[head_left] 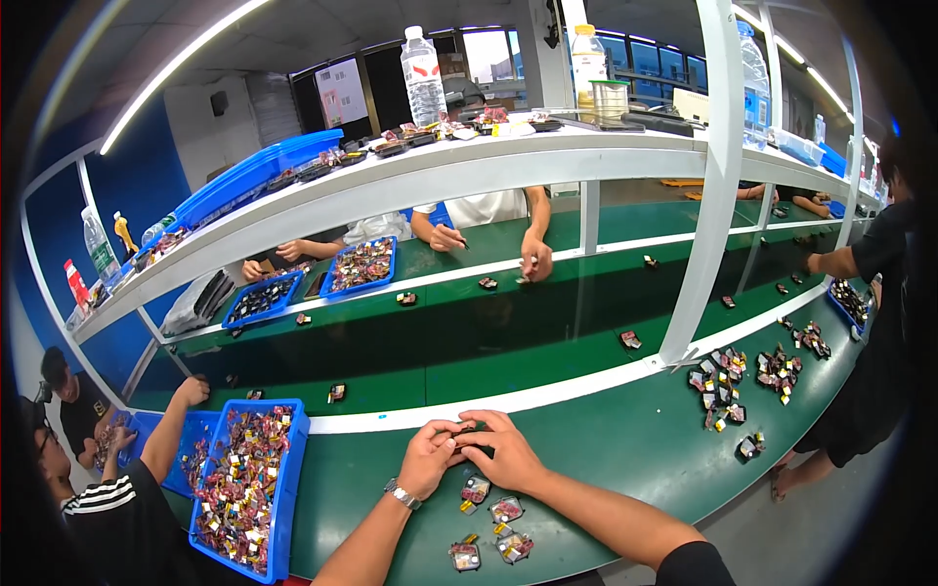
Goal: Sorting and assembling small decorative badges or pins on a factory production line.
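My left hand point(427, 463), with a metal watch point(402, 493) on its wrist, and my right hand point(506, 453) meet over the green tabletop point(381, 454). Fingers of both are curled round a small black electronic part point(473, 427), mostly hidden by them. Just below my hands lie several similar parts, flat black housings with reddish wires and yellow-and-white tabs, among them one housing point(475, 487) and another housing point(466, 557). Left of my left forearm stands a blue bin point(297, 459) heaped with small wired pieces.
A green conveyor belt point(469, 347) carrying scattered parts runs beyond a white rail point(391, 420). Overhead is a shelf point(391, 181) with bottles, on a white post point(708, 215). Piles of parts point(721, 381) lie at right. Co-workers sit across and at both sides.
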Tool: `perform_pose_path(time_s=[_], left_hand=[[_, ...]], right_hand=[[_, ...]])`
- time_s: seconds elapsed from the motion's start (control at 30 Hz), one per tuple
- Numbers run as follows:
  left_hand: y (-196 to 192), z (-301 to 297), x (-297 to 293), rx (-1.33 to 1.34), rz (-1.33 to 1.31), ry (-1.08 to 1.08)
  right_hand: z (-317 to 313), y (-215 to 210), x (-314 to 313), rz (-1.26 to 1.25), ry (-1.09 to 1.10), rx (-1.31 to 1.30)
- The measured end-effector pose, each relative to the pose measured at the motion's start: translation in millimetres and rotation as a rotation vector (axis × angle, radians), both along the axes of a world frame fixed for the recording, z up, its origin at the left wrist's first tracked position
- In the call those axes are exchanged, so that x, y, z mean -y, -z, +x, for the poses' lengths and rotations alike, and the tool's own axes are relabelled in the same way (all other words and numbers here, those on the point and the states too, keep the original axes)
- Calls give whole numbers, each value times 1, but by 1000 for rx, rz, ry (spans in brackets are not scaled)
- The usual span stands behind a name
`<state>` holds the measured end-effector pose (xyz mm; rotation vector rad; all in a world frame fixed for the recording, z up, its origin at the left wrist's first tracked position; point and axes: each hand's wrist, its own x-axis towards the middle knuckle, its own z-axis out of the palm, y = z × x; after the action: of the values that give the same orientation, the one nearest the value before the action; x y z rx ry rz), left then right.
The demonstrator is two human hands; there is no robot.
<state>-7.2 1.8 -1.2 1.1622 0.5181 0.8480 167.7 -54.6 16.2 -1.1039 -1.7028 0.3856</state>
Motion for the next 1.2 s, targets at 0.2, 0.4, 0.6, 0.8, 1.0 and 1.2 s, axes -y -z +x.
perform_pose_path(time_s=[0.2,0.4,0.6,0.8,1.0,1.2], left_hand=[[3,-2,-1,64,-20,47],[-2,1,1,52,-35,39],[2,2,3,86,-31,9],[3,2,3,87,-13,-34],[-3,6,5,105,-51,0],[-1,5,4,70,-74,13]], right_hand=[[0,1,3,5,67,17],[2,1,2,-19,41,-24],[0,1,2,-40,-14,-65],[-3,0,3,10,-16,-1],[-1,-7,3,100,82,102],[3,-10,1,188,114,97]])
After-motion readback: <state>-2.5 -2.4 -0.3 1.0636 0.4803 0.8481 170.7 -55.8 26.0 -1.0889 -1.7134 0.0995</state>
